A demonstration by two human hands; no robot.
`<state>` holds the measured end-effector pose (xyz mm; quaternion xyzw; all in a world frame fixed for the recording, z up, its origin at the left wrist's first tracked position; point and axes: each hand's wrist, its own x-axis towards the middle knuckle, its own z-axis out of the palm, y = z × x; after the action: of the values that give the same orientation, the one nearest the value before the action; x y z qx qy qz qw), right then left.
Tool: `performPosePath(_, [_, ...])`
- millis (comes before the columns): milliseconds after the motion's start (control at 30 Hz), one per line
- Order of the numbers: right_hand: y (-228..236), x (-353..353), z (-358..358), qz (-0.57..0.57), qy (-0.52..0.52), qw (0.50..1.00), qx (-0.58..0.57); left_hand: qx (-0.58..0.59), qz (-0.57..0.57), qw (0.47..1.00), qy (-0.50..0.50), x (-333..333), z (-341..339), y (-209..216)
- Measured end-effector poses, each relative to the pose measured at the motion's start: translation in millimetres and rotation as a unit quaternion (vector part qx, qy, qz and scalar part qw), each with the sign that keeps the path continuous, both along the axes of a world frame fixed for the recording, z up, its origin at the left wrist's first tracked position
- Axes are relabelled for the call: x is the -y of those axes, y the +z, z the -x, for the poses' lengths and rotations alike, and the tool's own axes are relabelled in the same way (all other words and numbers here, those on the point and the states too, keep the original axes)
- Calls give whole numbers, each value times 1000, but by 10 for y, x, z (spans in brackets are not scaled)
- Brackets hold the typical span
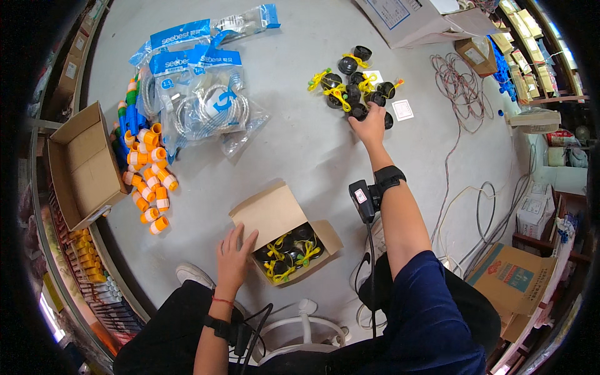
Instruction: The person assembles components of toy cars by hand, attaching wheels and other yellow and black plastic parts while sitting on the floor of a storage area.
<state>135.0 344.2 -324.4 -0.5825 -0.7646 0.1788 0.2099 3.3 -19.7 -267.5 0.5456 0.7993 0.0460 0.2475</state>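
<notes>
My right hand (370,126) reaches out to a loose cluster of black, round, cup-shaped pieces (352,94) with bundled yellow cords on the floor. Its thumb and fingers close round one black piece (358,112) at the near side of that cluster. Closer to me stands a small cardboard box (323,235) with its flaps up, holding several more black pieces (291,251) with yellow cords. My left hand (234,257) rests at the left edge of this box, fingers apart and holding nothing.
Clear plastic bags with coiled hoses (209,109) lie at the far left. Beside them are orange-and-white fittings (150,175) and an open cardboard box (84,164). A tangled reddish cord (459,94) and a white carton (406,22) are at the far right. Shelves line both sides.
</notes>
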Motion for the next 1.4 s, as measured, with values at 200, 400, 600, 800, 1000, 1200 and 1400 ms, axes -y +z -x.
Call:
performPosePath(200, [-160,4,-99,16,-41,993,-107,10,-21,1000,18,0,13,33])
performPosePath(400, [96,-10,-157,179,-124,954,-206,-14,20,1000,-5,8,32,117])
performPosePath(600, [1124,-116,-422,162,-60,960,-222,18,166,984,64,-133,207,397])
performPosePath(800, [2351,215,-654,309,60,935,-161,-125,-71,987,73,-263,559,1317])
performPosePath(1000, [2891,640,-830,419,102,881,-196,-96,-254,961,42,-350,506,2006])
performPosePath(1200, [2992,1101,-751,498,205,819,-198,-11,-242,970,-23,-316,278,2006])
performPosePath(1400, [3222,1642,-587,558,291,735,-253,184,-253,942,-122,-368,-57,1867])
